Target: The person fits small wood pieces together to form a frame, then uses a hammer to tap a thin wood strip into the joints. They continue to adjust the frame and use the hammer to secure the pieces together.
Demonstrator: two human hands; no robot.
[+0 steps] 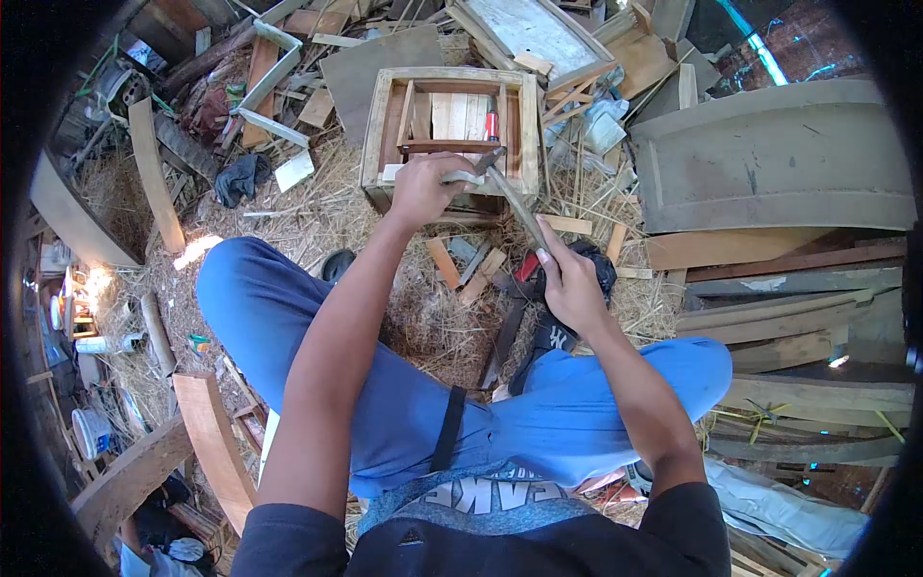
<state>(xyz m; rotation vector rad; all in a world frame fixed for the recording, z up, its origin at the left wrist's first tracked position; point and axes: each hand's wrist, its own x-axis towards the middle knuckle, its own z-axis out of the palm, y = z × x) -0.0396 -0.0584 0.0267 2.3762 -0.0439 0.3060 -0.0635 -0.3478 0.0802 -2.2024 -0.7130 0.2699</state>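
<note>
A small wooden cabinet-like frame (373, 125) stands on the straw-covered ground in front of my knees. My left hand (423, 189) is closed at its near edge, gripping a pale strip of wood (465, 177) along that edge. The fingertips are partly hidden behind the hand. My right hand (574, 287) is wrapped round the wooden handle of a hammer (517, 206). The hammer's dark head lies just above the near edge, close to my left fingers. Inside the frame, a small red bottle or tube (491, 126) leans by the right inner wall.
Wood offcuts (478, 277) lie between my legs and the frame. A large grey-brown panel (764, 154) and stacked boards (788, 322) fill the right side. Curved planks (213, 438) stand at the left. A white-edged tray-like frame (529, 34) lies behind.
</note>
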